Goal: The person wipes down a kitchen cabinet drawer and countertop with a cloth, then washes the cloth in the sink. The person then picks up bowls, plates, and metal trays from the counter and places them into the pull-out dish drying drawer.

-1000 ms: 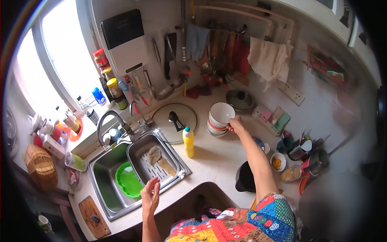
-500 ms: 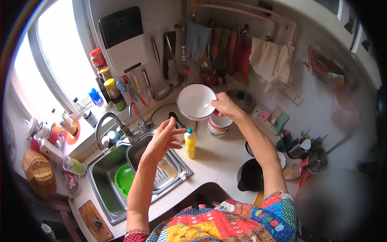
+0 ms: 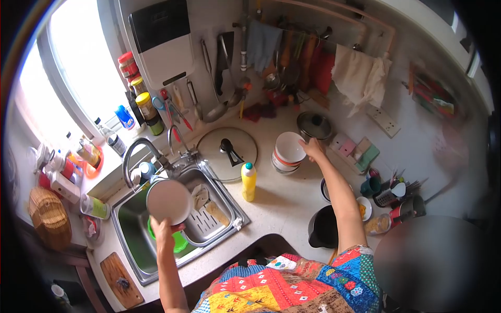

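My left hand (image 3: 163,229) grips the edge of a white dark-rimmed bowl (image 3: 169,201), held over the sink with its round face toward me. At the stack of bowls on the counter, my right hand (image 3: 314,150) has its fingers on the rim of the top white bowl (image 3: 290,146). Orange and pale bands show on the stack's sides. Below the held bowl, a green basin (image 3: 180,241) is partly hidden in the metal sink (image 3: 130,255). A yellow bottle with a teal cap (image 3: 249,183) stands upright between my hands.
A glass lid (image 3: 209,143) with a black knob lies behind the bottle. The curved faucet (image 3: 130,161) reaches over the sink. On the right are a black pot (image 3: 323,229), a lidded pot (image 3: 314,126) and utensil holders. A wooden board (image 3: 117,276) lies left of the sink.
The white bowl has passed from my right hand to my left and moved left and down over the sink. My right hand has lowered to the stacked bowls.
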`<state>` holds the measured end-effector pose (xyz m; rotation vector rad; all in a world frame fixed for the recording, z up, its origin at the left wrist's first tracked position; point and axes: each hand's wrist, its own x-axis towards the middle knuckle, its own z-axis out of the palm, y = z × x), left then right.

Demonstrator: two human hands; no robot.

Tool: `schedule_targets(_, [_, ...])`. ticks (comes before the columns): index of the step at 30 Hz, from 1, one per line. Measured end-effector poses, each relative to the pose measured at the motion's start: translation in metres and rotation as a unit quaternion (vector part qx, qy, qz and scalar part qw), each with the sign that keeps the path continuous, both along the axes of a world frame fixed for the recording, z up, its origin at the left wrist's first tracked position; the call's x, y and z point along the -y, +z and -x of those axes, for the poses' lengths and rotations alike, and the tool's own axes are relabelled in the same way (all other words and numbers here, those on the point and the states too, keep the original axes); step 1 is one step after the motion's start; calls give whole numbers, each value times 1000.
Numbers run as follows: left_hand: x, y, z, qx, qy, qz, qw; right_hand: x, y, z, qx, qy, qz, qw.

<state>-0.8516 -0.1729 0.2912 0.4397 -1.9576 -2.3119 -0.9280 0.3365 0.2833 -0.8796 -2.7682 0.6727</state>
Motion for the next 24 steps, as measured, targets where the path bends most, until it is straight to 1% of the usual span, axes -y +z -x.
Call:
schedule_targets(1, [14, -1, -8, -26, 23, 94, 995, 0, -2, -6, 98, -47, 144, 984])
schedule_targets(2, [29, 0, -16, -51, 44, 188, 980, -1, -16, -7, 103, -44, 144, 983])
schedule_targets(3, [48, -8, -21, -41, 89, 331, 938, 0, -32, -6, 50, -81, 235, 967])
schedule_targets(4, [63, -15, -24, -30, 130, 467, 874, -1, -45, -4, -3, -119, 324, 939])
schedule_targets(5, [55, 5, -35, -107, 160, 534, 824, 0, -48, -3, 0, -117, 325, 938])
schedule_targets(6, [64, 7, -39, -140, 182, 613, 756, 3, -46, -4, 4, -126, 320, 939])
schedule_targets(8, [83, 6, -48, -138, 207, 626, 739, 5, -47, -1, 9, -133, 314, 940])
schedule_targets(10, [87, 11, -57, -141, 223, 613, 745, -2, -50, 4, 29, -121, 299, 946])
schedule_targets(12, [89, 13, -64, -144, 238, 599, 751, -4, -37, 7, 35, -106, 287, 951])
schedule_targets(14, [92, 10, -69, -136, 260, 605, 740, -5, -31, 8, 40, -94, 275, 956])
schedule_targets(16, [95, 7, -72, -140, 262, 606, 738, -5, -27, 12, -33, -73, 216, 973])
schedule_targets(17, [97, 5, -74, -145, 264, 609, 734, 1, -7, 12, -4, -52, 174, 983])
schedule_targets(18, [98, 4, -75, -140, 268, 607, 735, 9, 11, 13, -3, -46, 170, 984])
schedule_targets(20, [101, 3, -74, -141, 260, 628, 720, 25, 35, 20, -58, 32, 70, 995])
schedule_targets(21, [102, 4, -72, -136, 265, 627, 720, 30, 35, 28, -139, 94, -94, 981])
schedule_targets(22, [102, 4, -70, -144, 264, 624, 722, 37, 39, 31, -139, 100, -95, 981])
schedule_targets(24, [103, 3, -67, -145, 268, 621, 722, 99, 95, 18, -182, 138, -175, 958])
